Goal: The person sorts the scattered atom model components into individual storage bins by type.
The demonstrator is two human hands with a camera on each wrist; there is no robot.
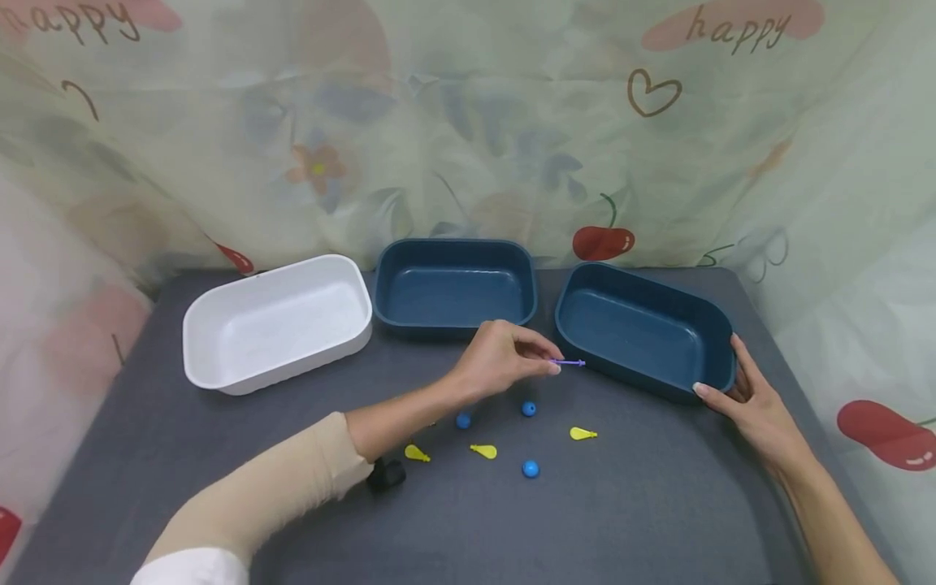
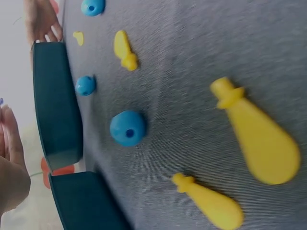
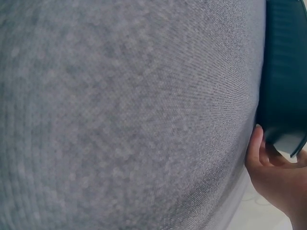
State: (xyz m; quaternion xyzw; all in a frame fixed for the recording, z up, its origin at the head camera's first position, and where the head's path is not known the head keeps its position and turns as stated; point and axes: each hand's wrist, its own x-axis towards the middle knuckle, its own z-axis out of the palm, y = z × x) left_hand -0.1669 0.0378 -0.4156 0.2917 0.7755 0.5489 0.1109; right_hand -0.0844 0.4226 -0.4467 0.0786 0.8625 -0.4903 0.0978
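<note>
My left hand (image 1: 504, 357) pinches a thin purple stick-like piece (image 1: 572, 362) between thumb and fingers, just in front of the right-hand blue bin (image 1: 629, 366). That bin's right end is held by my right hand (image 1: 756, 406), thumb on the near side and fingers around the corner; the right wrist view shows the same grip on the bin (image 3: 288, 72). Below the left hand lie blue beads (image 1: 530, 469) with holes and yellow teardrop-shaped pieces (image 1: 483, 451) with narrow necks. In the left wrist view, a yellow piece (image 2: 261, 139) and a blue bead (image 2: 128, 128) appear close up.
A white bin (image 1: 278, 370) stands at the left and a second blue bin (image 1: 453, 331) at the back middle, both on the grey tabletop (image 1: 621, 520). A black object (image 1: 386, 474) shows beside the left sleeve. A patterned curtain (image 1: 468, 122) hangs behind the table.
</note>
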